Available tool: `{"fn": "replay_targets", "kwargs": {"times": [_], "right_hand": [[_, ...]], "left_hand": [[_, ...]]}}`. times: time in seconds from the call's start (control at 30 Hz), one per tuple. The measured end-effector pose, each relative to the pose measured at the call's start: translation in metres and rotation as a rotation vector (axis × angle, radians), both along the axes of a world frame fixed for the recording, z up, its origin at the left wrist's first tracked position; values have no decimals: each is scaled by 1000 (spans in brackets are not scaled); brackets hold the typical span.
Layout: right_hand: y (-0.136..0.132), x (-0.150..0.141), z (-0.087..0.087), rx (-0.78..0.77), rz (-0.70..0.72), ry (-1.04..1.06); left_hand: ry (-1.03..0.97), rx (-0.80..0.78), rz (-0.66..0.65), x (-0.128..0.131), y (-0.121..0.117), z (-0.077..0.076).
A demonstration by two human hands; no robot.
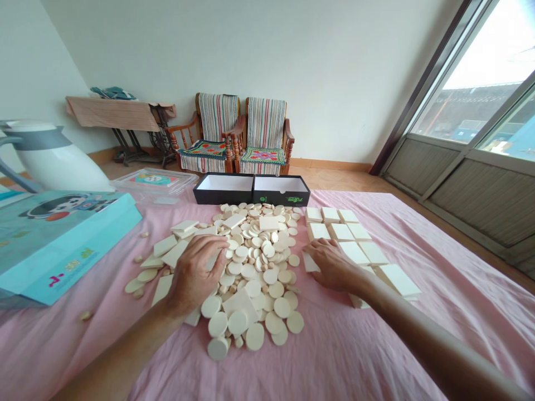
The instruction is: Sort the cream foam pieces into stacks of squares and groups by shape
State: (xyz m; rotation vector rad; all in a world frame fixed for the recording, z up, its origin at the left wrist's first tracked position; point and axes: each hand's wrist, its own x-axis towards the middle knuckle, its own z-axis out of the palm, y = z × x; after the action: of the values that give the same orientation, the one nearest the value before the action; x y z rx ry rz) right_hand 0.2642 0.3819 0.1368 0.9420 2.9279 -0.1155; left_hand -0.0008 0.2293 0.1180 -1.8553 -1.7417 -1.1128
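Right hand (328, 260), fingers spread, on a pale square tile (310, 263) at the near left of the tile stacks (354, 252). Left hand (200, 270), fingers loosely curled, at the left side of the round disc pile (253, 273); whether it grips a piece cannot be told. Pink cloth (330, 345) beneath.

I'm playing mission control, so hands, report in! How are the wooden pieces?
Left hand at heaped pieces, grip unclear. Right hand at a square tile beside the stacks. Right forearm partly hides the stacks.
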Motion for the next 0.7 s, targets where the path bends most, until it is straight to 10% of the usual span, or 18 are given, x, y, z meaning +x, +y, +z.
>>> {"fn": "replay_targets", "kwargs": {"times": [0.33,0.7], "right_hand": [[2,5,10,-11,-9,83],[11,-118,23,147,-236,158]], "left_hand": [[-28,28,25,-7,3,0],[-51,3,-6,-6,0,-7]]}}
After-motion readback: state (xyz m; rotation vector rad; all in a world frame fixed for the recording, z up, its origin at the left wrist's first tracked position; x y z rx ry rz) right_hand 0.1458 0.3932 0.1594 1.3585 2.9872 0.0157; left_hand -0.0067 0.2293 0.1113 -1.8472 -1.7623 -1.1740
